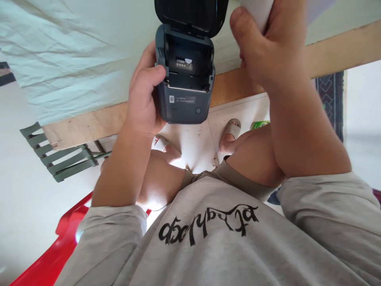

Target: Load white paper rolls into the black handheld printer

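A dark grey handheld label printer (183, 107) is gripped in my left hand (145, 95), with my thumb on its left edge. Its black lid (190, 16) is swung up, and the paper bay (184, 75) shows a small printed sticker and no roll inside. A Bluetooth mark and a power button are on the printer's front. My right hand (264, 47) is closed around a white roll-like piece (257, 14) to the right of the printer. The top frame edge cuts that piece off, so its full shape is hidden.
Pale green cloth (74, 59) covers the wooden-edged surface (89, 123) ahead. Below at left stand a green-strapped folding stool (59, 155) and a red plastic chair (62, 238). A green packet (260, 124) lies on the floor near my sandalled foot. At right hangs a dark patterned cloth (330, 103).
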Demonstrator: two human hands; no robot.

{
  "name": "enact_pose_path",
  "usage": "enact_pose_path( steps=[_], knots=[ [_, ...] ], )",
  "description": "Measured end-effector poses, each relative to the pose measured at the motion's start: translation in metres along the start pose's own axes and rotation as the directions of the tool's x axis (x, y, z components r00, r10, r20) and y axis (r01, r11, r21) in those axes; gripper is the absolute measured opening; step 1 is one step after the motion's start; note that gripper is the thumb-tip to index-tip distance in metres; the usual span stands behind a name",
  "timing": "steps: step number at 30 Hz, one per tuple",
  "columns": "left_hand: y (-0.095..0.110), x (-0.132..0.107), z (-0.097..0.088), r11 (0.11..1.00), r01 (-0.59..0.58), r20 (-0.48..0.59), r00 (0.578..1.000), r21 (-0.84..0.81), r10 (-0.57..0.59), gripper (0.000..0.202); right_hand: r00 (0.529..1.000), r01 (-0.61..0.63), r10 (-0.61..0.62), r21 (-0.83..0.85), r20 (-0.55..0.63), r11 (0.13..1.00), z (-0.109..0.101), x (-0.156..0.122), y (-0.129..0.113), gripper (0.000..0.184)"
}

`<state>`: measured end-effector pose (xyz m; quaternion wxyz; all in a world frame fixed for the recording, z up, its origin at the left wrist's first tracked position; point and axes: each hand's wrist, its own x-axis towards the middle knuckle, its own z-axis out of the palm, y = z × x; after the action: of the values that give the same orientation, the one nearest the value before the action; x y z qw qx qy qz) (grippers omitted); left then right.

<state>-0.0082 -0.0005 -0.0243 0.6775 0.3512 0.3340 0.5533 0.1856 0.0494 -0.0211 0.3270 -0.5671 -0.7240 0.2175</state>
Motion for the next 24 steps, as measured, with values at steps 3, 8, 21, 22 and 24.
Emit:
enact_pose_path(
  steps=[3,8,21,22,24],
  knots=[
    [-0.003,0.003,-0.004,0.998,-0.016,0.022,1.0,0.058,0.015,0.023,0.994,0.105,-0.109,-0.14,-0.02,0.985,-0.004,0.002,0.005,0.045],
    [-0.006,0.006,-0.012,0.994,-0.032,0.064,0.998,0.107,0.025,0.024,0.992,0.12,-0.11,-0.236,0.055,0.964,-0.008,0.002,0.005,0.04],
    [-0.003,0.006,-0.011,0.996,-0.045,0.1,0.994,0.072,0.037,0.024,0.966,0.258,-0.25,-0.274,0.066,0.926,-0.01,0.0,0.012,0.051],
    [-0.003,0.006,-0.011,0.997,-0.037,0.095,0.995,0.073,0.03,0.025,0.96,0.275,-0.281,-0.267,0.015,0.924,-0.016,-0.002,0.01,0.048],
    [-0.003,0.005,-0.011,0.998,-0.011,0.076,0.997,0.07,0.006,0.027,0.94,0.292,-0.326,-0.26,-0.1,0.92,-0.029,-0.006,0.011,0.037]
  ],
)
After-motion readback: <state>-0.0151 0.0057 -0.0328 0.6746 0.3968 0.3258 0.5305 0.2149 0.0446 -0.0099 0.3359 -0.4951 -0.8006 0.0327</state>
